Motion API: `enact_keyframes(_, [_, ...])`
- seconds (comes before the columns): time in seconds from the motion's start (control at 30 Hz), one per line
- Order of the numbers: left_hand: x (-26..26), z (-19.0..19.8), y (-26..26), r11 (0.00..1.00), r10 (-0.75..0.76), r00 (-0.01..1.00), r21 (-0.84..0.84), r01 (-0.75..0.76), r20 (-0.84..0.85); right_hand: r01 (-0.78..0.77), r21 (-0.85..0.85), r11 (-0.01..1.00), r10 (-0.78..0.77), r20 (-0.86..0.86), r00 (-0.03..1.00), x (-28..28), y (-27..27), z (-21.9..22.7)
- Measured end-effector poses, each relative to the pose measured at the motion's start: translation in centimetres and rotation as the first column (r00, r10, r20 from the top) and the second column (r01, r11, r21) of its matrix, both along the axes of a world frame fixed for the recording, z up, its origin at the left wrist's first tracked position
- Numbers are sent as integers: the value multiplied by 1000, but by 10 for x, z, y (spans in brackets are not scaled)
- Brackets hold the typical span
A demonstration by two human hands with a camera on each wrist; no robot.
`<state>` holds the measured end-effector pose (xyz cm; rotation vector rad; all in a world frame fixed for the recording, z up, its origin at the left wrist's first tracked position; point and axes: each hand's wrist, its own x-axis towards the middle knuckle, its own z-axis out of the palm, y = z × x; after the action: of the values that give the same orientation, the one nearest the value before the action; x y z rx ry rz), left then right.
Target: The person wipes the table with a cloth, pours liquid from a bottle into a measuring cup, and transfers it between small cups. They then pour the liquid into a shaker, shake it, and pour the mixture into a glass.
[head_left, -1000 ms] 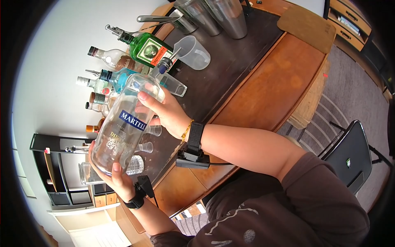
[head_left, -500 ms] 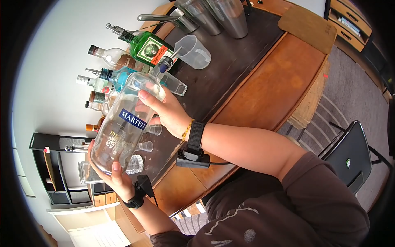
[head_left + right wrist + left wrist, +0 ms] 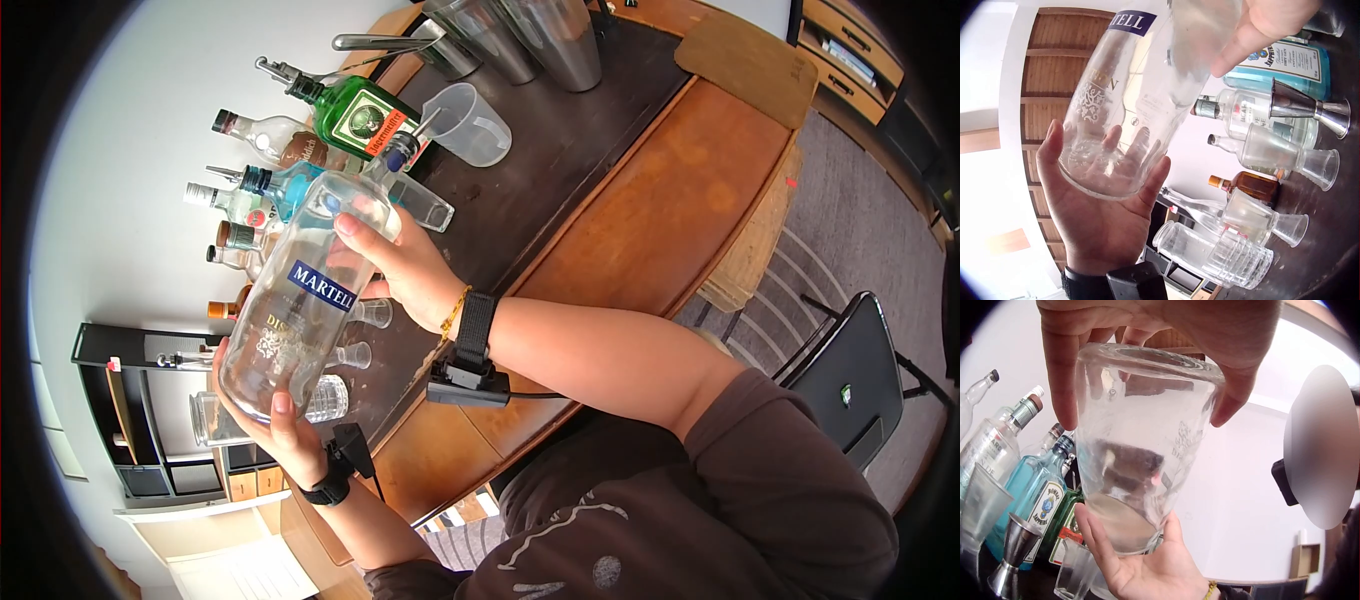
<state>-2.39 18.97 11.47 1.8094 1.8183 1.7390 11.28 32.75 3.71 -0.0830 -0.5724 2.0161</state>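
Note:
A clear Martell bottle (image 3: 290,300) is tilted neck-down, with a little clear liquid gathered toward its shoulder. My left hand (image 3: 282,435) grips the bottle's base, thumb on one side and fingers on the other. Nearer the neck, my right hand (image 3: 405,275) holds the shoulder between thumb and fingers. A metal pourer (image 3: 402,152) with a dark collar is fitted in the neck. Its spout overlaps the rim of a translucent plastic measuring cup (image 3: 470,130) in the head view. Beside the neck stands a small clear glass (image 3: 425,207). In the left wrist view, the liquid (image 3: 1119,519) lies near the right fingers.
Behind the bottle stand a green Jägermeister bottle (image 3: 365,120), a blue Bombay Sapphire bottle (image 3: 1310,62) and several others. Metal shaker tins (image 3: 555,45) stand at the far end of the dark tabletop. A metal jigger (image 3: 1310,107) and a ribbed glass (image 3: 1244,259) are close by.

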Motion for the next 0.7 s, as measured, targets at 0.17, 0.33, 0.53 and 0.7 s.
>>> enact_keyframes(0.17, [5,1,3,1000,-11,999,1,11,30,31,-31,999,-32,-26,999,-1,1,0])
enact_keyframes(0.33, [6,1,7,1000,-22,999,4,22,24,23,-22,999,-23,-20,1000,1,5,0])
enact_keyframes(0.53, [7,1,13,999,-38,999,5,38,22,53,-9,999,-52,18,998,2,11,0])
enact_keyframes(0.7, [6,0,17,998,-67,998,-16,67,17,73,-14,997,-73,7,997,0,17,-2])
